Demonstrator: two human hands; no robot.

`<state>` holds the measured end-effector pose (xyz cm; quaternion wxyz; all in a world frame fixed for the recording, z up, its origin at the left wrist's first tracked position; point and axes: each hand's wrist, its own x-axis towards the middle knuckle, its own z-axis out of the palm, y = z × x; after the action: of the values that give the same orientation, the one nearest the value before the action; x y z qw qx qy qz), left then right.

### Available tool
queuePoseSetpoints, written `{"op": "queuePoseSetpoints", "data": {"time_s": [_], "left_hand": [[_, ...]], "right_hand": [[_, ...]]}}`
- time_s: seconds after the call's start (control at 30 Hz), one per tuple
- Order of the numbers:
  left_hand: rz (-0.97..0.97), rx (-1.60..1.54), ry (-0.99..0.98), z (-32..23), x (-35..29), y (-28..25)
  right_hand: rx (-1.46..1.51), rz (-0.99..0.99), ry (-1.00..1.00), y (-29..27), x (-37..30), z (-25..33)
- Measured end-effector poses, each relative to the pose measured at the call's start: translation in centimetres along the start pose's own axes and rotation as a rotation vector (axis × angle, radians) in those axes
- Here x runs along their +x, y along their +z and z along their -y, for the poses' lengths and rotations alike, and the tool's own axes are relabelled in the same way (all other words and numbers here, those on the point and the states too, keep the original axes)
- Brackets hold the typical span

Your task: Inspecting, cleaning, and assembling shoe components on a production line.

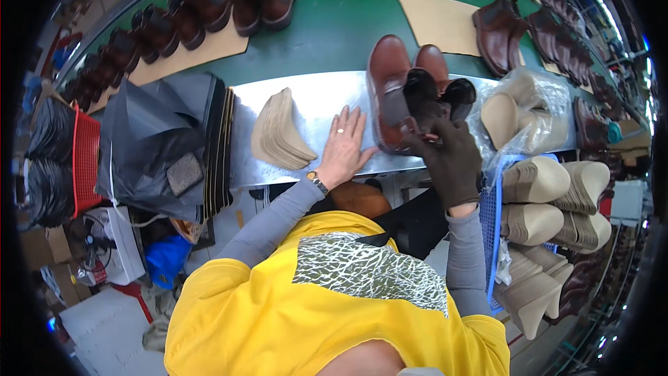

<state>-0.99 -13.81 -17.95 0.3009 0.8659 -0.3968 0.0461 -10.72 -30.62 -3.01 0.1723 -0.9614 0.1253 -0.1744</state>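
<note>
My bare left hand (343, 145) lies flat on the metal work surface (316, 94), fingers stretched out and holding nothing. Just left of it is a stack of beige insole-shaped boards (280, 132). My right hand (449, 160), in a dark glove, has its fingers bent round the back top edge of a reddish-brown ankle boot (390, 69). That boot lies with its toe pointing away from me. A second brown boot (433, 63) stands close on its right, partly hidden. The glove hides exactly where my fingertips press.
Black sheet material (156, 132) is piled at the left beside a red basket (86, 160). Clear plastic with beige pieces (539, 115) sits at the right, above a blue crate (492, 237) and beige insole stacks (532, 181). Brown boots (209, 3) line the green belt (334, 0).
</note>
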Motion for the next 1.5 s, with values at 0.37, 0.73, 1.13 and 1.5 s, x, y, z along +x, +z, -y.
{"op": "queuePoseSetpoints", "data": {"time_s": [0.37, 0.73, 1.13, 1.5], "left_hand": [[0.138, 0.112, -0.007, 1.1, -1.7, 0.2], [0.189, 0.025, -0.042, 0.1, -1.0, -0.6], [0.284, 0.084, -0.075, -0.2, 0.2, -1.1], [0.336, 0.087, -0.127, -0.5, 0.2, -1.3]], "right_hand": [[0.353, -0.208, -0.104, -1.2, 6.4, -3.6], [0.186, -0.187, -0.026, -3.2, 30.6, -7.1], [0.375, -0.167, -0.071, 9.8, 35.1, -17.2], [-0.261, -0.204, 0.670, -0.3, 38.6, -36.9]]}}
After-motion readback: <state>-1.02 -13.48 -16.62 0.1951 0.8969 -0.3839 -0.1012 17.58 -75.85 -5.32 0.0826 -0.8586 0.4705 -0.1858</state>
